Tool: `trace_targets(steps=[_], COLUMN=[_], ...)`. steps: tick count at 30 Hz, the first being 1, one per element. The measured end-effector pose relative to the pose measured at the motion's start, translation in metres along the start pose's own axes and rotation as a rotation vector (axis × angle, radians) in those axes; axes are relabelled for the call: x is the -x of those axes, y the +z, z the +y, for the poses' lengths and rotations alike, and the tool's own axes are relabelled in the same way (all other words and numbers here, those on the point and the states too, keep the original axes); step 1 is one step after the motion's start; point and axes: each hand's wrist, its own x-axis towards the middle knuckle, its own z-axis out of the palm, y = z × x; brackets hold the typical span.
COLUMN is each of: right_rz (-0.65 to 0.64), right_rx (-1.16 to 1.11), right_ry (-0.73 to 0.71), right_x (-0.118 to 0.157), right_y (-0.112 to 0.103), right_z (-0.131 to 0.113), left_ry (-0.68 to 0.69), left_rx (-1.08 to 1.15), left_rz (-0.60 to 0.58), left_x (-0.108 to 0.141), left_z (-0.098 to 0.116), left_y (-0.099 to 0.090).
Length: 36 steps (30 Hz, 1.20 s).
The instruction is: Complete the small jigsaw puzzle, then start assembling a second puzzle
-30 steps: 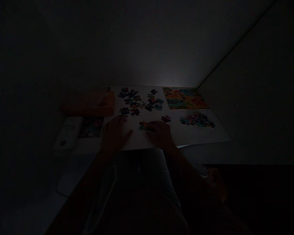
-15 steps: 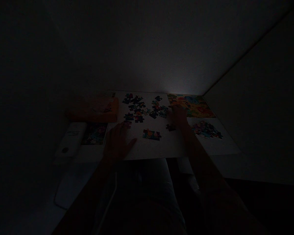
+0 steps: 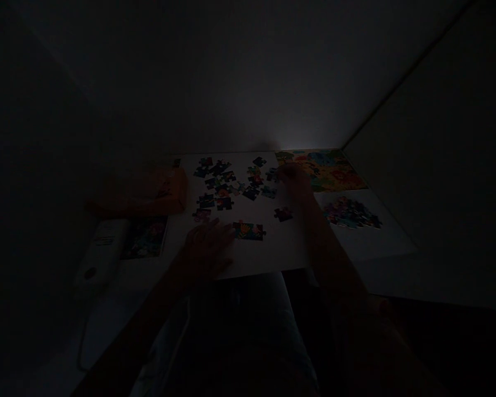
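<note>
The view is very dark. My left hand (image 3: 209, 245) lies on the white table with its fingers spread, their tips at the left end of a joined strip of puzzle pieces (image 3: 249, 231). My right hand (image 3: 293, 179) is at the right side of the loose pieces, its fingertips beside a dark piece (image 3: 271, 175); whether it grips that piece is too dark to tell. Several loose puzzle pieces (image 3: 223, 190) are scattered behind the strip. A single piece (image 3: 283, 214) lies between the strip and my right forearm.
An orange box (image 3: 176, 190) stands at the left, with a dark picture card (image 3: 145, 237) and a white device (image 3: 102, 248) before it. At the right lie a colourful picture sheet (image 3: 334, 171) and a heap of pieces (image 3: 351, 212). A wall rises behind the table (image 3: 273, 256).
My left hand has moved right to the strip's left end. My right hand has shifted slightly, and some pieces near its fingertips now lie apart. The camera view has turned a little.
</note>
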Motion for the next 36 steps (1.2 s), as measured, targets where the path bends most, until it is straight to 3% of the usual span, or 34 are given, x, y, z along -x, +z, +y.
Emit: trace_targets(steps=[3,6,9,12,14,17,21,23,25,30,33,36], right_rz=[0.073,0.028,-0.059,-0.25,-0.427,-0.671,-0.857,-0.853,-0.75,-0.421,-0.378,-0.397], right_rx=[-0.282,-0.412,-0.44,-0.39,-0.355,-0.323,-0.277,-0.23,-0.167,0.072,0.133,0.12], right_ry=[0.008,-0.005,-0.034,-0.068,-0.114,-0.222,-0.325,-0.364,-0.383,-0.31,-0.29,-0.284], right_x=[-0.003,0.0,0.01,0.025,0.036,0.05,0.066,0.074,0.085,0.135,0.168,0.188], right_y=[0.007,0.015,0.019,0.022,0.026,0.042,0.068,0.073,0.069,0.029,0.014,0.013], right_z=[-0.009,-0.023,-0.041,-0.065,-0.083,-0.109,-0.132,-0.136,-0.137,-0.13,-0.122,-0.114], left_ry=[0.07,0.112,0.157,0.161,0.077,-0.156,-0.325,-0.317,-0.297,-0.25,-0.235,-0.246], left_rx=[-0.002,0.013,0.062,0.127,0.154,0.154,0.149,0.154,0.159,0.183,0.188,0.187], left_rz=[-0.042,-0.062,-0.059,0.007,0.124,0.331,0.363,0.337,0.281,0.125,0.065,0.031], left_x=[0.001,0.003,0.003,0.003,0.003,0.003,0.003,0.003,0.002,-0.007,-0.018,-0.025], left_z=[-0.001,-0.001,0.001,0.001,-0.001,-0.005,-0.006,-0.003,0.0,0.003,0.003,0.003], left_y=[0.0,-0.001,-0.003,-0.007,-0.008,-0.008,-0.004,-0.003,-0.002,-0.004,-0.007,-0.009])
